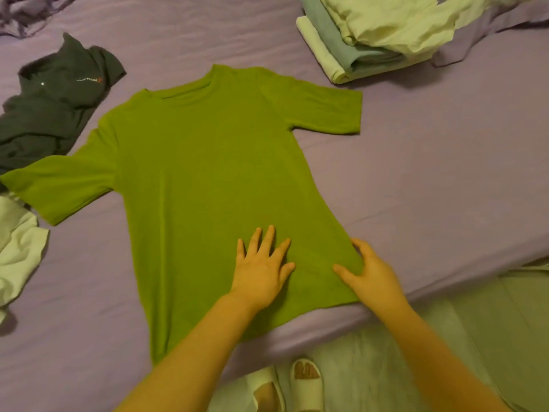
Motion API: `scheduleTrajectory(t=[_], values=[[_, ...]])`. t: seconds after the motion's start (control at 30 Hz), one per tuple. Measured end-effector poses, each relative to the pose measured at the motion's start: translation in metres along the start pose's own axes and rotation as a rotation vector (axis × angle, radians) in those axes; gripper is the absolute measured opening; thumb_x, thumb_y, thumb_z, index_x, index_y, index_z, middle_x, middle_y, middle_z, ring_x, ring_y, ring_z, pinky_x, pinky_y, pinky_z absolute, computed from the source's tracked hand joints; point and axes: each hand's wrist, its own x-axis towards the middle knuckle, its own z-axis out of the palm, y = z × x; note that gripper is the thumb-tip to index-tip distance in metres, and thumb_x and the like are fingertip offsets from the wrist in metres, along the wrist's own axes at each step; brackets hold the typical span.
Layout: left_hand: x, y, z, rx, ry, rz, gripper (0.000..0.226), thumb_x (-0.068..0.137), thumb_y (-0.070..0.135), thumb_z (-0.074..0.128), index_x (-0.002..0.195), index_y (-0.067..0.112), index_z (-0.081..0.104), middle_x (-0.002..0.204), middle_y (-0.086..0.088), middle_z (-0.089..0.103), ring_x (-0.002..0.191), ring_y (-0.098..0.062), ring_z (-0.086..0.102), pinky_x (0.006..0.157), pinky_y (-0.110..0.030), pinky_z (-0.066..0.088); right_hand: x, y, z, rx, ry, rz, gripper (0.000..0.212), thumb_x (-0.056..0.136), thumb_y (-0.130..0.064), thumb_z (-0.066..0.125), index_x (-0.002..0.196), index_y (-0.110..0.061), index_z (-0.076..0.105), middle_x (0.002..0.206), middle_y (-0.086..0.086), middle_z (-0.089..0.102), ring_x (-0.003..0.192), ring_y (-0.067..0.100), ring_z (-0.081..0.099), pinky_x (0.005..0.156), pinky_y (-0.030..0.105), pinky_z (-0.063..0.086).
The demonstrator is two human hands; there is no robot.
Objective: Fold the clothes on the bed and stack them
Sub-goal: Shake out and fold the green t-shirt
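Head view: your green T-shirt [208, 173] lies flat on the bed [430, 173].
Your left hand [261, 269] presses it, fingers spread; your right hand [371, 275] pinches its hem corner.

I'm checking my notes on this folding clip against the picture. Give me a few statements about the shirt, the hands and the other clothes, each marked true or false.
1. The green T-shirt lies spread flat on the bed, both sleeves out. True.
2. The left hand rests flat on the shirt with fingers spread. True.
3. The right hand is lifting a sleeve. False: it is at the shirt's lower right edge, near the hem.
4. The folded stack sits at the far right of the bed. True.
5. The dark garment is neatly folded. False: it lies crumpled to the left of the shirt.
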Motion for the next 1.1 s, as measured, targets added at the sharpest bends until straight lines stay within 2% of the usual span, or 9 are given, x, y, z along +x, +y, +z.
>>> scheduleTrajectory(t=[0.1,0.2,0.27,0.4,0.57,0.73,0.87,1.03,1.1], values=[[-0.022,0.008,0.013,-0.062,-0.020,0.001,0.068,0.090,0.066,0.009,0.147,0.035,0.030,0.160,-0.008,0.011,0.146,-0.033,0.012,0.114,-0.057,0.010,-0.014,-0.005,0.005,0.185,0.000,-0.111,0.051,0.086,-0.011,0.067,0.131,-0.021,0.044,0.128,0.006,0.057,0.108,0.020,0.059,0.084,0.023,0.047],[-0.044,0.014,0.022,-0.164,0.047,0.001,0.076,0.092,0.066,0.002,0.131,0.031,0.056,0.146,-0.012,0.043,0.133,-0.037,0.042,0.102,-0.062,0.032,-0.020,-0.003,0.006,0.582,0.025,-0.019,0.038,0.090,-0.001,0.058,0.119,-0.021,0.046,0.106,0.005,0.062,0.070,-0.001,0.062,0.049,0.018,0.049],[-0.058,0.019,0.028,-0.226,0.070,-0.005,0.093,0.079,0.076,-0.013,0.139,0.035,0.046,0.156,-0.006,0.026,0.144,-0.030,0.021,0.113,-0.056,0.014,-0.018,0.005,0.004,0.533,0.092,0.099,0.033,0.090,-0.008,0.061,0.120,-0.013,0.049,0.099,0.009,0.062,0.053,0.002,0.059,0.040,0.022,0.046],[-0.077,0.026,0.043,-0.268,0.084,-0.017,0.102,0.068,0.087,-0.007,0.146,0.034,0.034,0.161,0.000,0.005,0.148,-0.021,-0.003,0.116,-0.049,-0.004,-0.020,0.018,0.005,0.323,0.142,0.134,0.038,0.084,-0.016,0.070,0.117,-0.011,0.052,0.114,0.015,0.061,0.099,0.029,0.062,0.085,0.042,0.050],[-0.082,0.036,0.055,-0.243,0.094,-0.039,0.078,0.082,0.070,0.028,0.146,0.027,0.034,0.160,-0.007,0.007,0.147,-0.029,0.002,0.116,-0.051,0.000,-0.021,0.024,0.007,0.458,0.087,0.099,0.026,0.091,-0.001,0.057,0.113,-0.008,0.048,0.091,0.016,0.060,0.038,0.004,0.056,0.037,0.018,0.044],[-0.085,0.029,0.058,-0.199,0.138,-0.151,0.060,0.088,0.039,0.061,0.143,0.027,0.040,0.157,-0.015,0.018,0.145,-0.037,0.012,0.113,-0.056,0.015,-0.020,0.040,0.003,-0.125,0.189,-0.018,0.039,0.088,-0.019,0.065,0.122,-0.008,0.050,0.117,0.016,0.062,0.102,0.036,0.060,0.074,0.037,0.044],[-0.080,0.018,0.060,-0.110,0.219,-0.122,0.053,0.064,0.026,0.081,0.113,0.017,0.066,0.110,-0.016,0.060,0.103,-0.041,0.058,0.075,-0.047,0.051,-0.013,0.035,0.011,-0.437,0.177,-0.162,0.045,0.085,-0.018,0.066,0.126,-0.009,0.052,0.120,0.019,0.055,0.112,0.039,0.047,0.091,0.046,0.040],[-0.074,0.010,0.056,0.022,0.291,0.058,0.015,0.065,0.028,0.062,0.078,0.024,0.066,0.075,0.002,0.060,0.072,-0.024,0.058,0.056,-0.029,0.042,-0.005,0.008,0.045,-0.608,0.006,-0.461,0.054,0.082,-0.025,0.070,0.133,-0.019,0.054,0.146,0.022,0.037,0.133,0.044,0.034,0.101,0.055,0.038],[-0.069,0.006,0.056,0.020,0.256,0.109,0.011,0.063,0.033,0.064,0.071,0.026,0.066,0.068,0.007,0.060,0.068,-0.019,0.059,0.055,-0.026,0.041,-0.004,0.006,0.050,-0.781,-0.077,-0.403,0.057,0.093,-0.041,0.051,0.146,-0.033,0.031,0.158,0.011,0.014,0.145,0.033,0.014,0.109,0.055,0.024]])
